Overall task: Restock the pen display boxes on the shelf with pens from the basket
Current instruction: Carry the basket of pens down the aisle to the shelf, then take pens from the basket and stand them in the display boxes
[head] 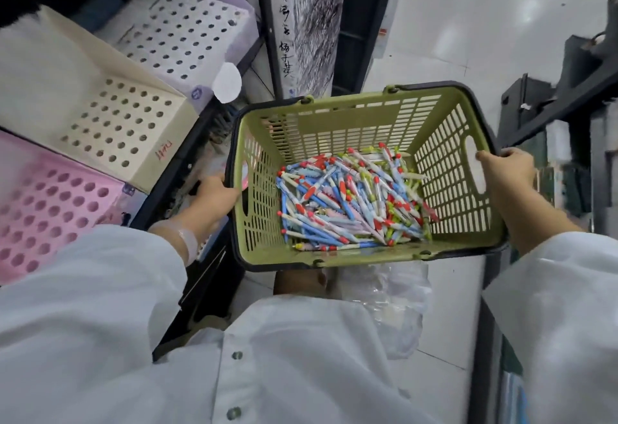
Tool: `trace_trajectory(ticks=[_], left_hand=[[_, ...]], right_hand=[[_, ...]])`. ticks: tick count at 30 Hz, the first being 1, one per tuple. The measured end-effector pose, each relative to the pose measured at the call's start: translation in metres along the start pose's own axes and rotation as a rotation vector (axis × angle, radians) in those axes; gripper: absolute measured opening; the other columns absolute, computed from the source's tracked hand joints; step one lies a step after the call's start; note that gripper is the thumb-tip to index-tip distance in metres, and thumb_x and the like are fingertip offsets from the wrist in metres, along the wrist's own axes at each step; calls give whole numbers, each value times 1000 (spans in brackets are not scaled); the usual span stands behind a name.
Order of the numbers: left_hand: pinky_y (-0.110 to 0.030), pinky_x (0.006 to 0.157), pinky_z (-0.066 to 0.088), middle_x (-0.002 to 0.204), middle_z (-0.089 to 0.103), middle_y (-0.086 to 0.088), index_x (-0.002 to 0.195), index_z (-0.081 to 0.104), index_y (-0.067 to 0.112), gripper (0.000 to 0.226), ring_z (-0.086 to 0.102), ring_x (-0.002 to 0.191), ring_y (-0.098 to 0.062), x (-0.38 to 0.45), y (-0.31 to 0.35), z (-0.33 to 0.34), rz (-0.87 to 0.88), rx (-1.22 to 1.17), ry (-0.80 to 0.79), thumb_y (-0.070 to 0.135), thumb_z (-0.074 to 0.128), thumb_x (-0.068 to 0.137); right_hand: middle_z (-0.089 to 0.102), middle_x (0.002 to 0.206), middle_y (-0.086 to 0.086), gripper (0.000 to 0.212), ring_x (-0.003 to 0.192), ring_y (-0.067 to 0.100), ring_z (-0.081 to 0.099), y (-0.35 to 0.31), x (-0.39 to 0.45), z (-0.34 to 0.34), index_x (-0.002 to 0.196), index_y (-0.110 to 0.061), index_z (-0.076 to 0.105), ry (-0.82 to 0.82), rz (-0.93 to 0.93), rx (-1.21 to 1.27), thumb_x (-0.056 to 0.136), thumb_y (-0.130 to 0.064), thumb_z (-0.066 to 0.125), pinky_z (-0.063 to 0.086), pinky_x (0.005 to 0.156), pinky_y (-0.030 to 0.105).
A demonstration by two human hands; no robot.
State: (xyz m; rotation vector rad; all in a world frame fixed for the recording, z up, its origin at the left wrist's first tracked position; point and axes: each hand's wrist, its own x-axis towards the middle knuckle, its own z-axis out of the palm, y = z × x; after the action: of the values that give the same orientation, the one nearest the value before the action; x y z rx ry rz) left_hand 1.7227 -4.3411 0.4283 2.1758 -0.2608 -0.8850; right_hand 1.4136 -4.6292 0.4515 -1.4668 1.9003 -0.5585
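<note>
A green plastic basket (334, 122) with a dark rim hangs in front of me, a heap of blue, white, red and green pens (354, 199) on its floor. My left hand (214, 196) grips the basket's left rim, and my right hand (505, 169) grips the right rim beside a handle cut-out. On the shelf at left stand three display boxes with rows of empty holes: a pink box (50, 209) nearest, a cream box (110, 119) in the middle, and a lavender box (187, 32) farthest.
The dark shelf edge (187, 162) runs between the boxes and the basket. A scroll with calligraphy (301, 22) hangs behind. Crumpled clear plastic (394, 296) lies on the white tiled floor under the basket. Dark racking (561, 95) stands at right.
</note>
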Motion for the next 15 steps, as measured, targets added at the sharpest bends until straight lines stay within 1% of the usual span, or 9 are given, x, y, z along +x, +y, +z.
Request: trace_trajectory(ticks=[2,4,6,7,8,10,12,13,15], left_hand=[[-48,87,52,96,67,-17,91,63,14,4,64,92,-33,30,2,12,-43,-20,-2,15,62,88],[-47,86,53,95,68,-15,96,64,13,9,65,91,-32,55,4,23,-87,-12,-14,17,63,88],[-40,82,54,87,67,-6,113,61,10,26,65,87,-26,77,8,34,-104,-43,-5,16,63,88],[-36,76,54,83,65,-2,118,60,10,29,65,83,-23,88,11,39,-104,-69,9,15,62,89],[-32,69,54,80,64,2,116,61,10,27,65,79,-19,97,12,45,-98,-100,26,15,61,90],[-27,60,52,76,65,3,101,65,14,14,63,70,-13,113,17,55,-103,-169,67,23,61,91],[-28,61,52,76,65,-1,83,64,18,17,63,68,-16,128,22,64,-123,-201,100,33,61,90],[-25,59,51,74,63,-2,77,61,19,16,61,68,-17,137,25,68,-117,-180,122,27,60,90],[-17,45,45,69,58,0,72,55,21,22,55,60,-15,153,33,70,-88,-113,169,8,57,89]], right_hand=[[58,74,4,20,73,25,57,-1,27,28,85,-14,58,-21,3,-1,79,-33,63,49,69,38],[54,68,2,21,66,22,54,-2,49,53,87,-15,57,-52,10,-23,80,-34,63,46,60,33],[57,75,4,25,63,19,53,-10,72,75,93,-13,61,-79,4,-28,81,-34,63,43,60,30],[59,80,6,27,65,20,55,-14,85,85,96,-12,62,-83,5,-29,81,-34,63,45,63,32],[61,84,7,29,70,22,58,-19,97,95,97,-11,62,-93,12,-28,80,-34,63,49,67,33],[65,91,10,25,81,27,64,-28,120,114,95,-14,61,-132,33,-16,79,-34,62,55,78,39],[66,95,12,23,88,30,66,-38,140,130,97,-16,60,-161,38,-19,80,-33,61,55,83,44],[65,97,13,25,90,31,65,-42,149,138,100,-14,60,-176,31,-30,82,-32,59,54,85,46],[63,95,13,31,89,30,63,-52,164,150,106,-9,60,-186,6,-54,84,-30,56,53,86,45]])
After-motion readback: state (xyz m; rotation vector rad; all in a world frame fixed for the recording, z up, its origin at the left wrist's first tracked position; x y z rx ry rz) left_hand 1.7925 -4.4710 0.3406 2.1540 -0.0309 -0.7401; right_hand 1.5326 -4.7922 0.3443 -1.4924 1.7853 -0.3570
